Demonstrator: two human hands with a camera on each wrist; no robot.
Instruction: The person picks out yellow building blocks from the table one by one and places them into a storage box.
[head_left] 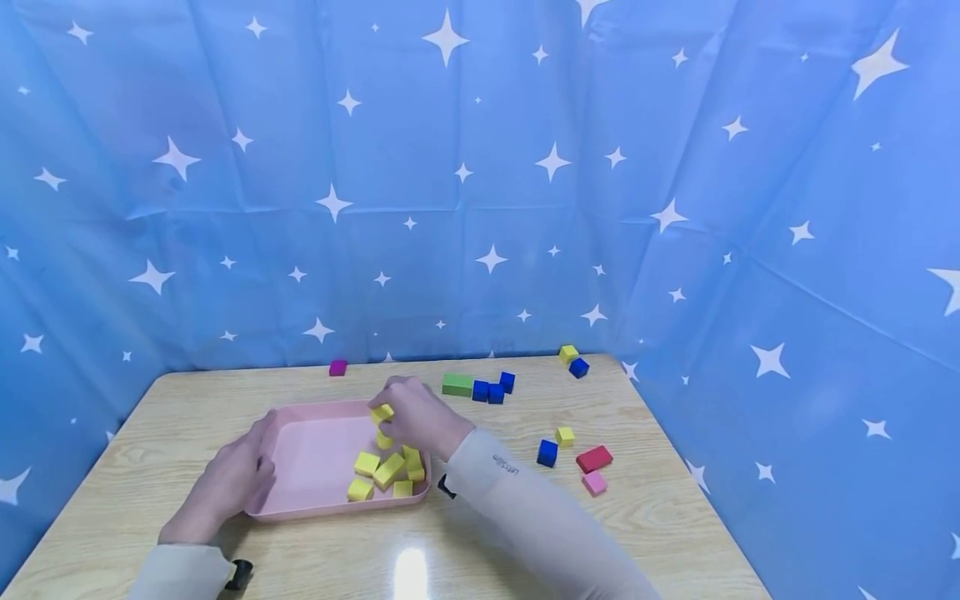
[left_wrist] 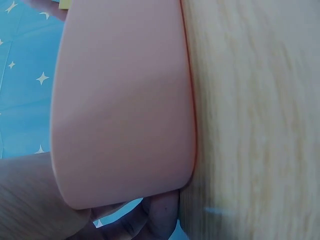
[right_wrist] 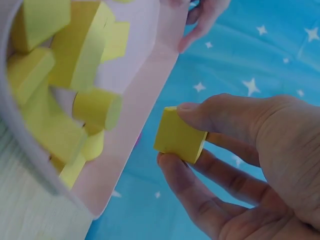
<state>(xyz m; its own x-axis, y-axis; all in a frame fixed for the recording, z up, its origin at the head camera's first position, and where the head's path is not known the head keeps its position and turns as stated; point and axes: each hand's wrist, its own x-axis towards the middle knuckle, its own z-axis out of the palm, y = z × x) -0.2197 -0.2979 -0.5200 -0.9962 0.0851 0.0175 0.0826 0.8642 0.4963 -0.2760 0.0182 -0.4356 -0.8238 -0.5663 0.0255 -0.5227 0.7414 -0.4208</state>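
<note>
A shallow pink tray [head_left: 315, 454] sits on the wooden table, with several yellow blocks [head_left: 389, 471] gathered in its right part. My left hand [head_left: 228, 475] holds the tray's left wall; in the left wrist view, fingers [left_wrist: 164, 212] curl past the end of the tray's outer side [left_wrist: 125, 110]. Over the far right corner, my right hand [head_left: 420, 414] pinches a yellow square block [right_wrist: 179, 135] between thumb and fingertips. A yellow cylinder [right_wrist: 97, 109] and other yellow blocks lie piled in the tray in the right wrist view.
Behind the tray lies a magenta block [head_left: 338, 367]. A green block [head_left: 457, 384] and several blue cubes [head_left: 496, 393] are right of it. Farther right are a red block [head_left: 594, 458], a pink block [head_left: 595, 483], and more blue and yellow cubes. A blue starry curtain [head_left: 480, 208] surrounds the table.
</note>
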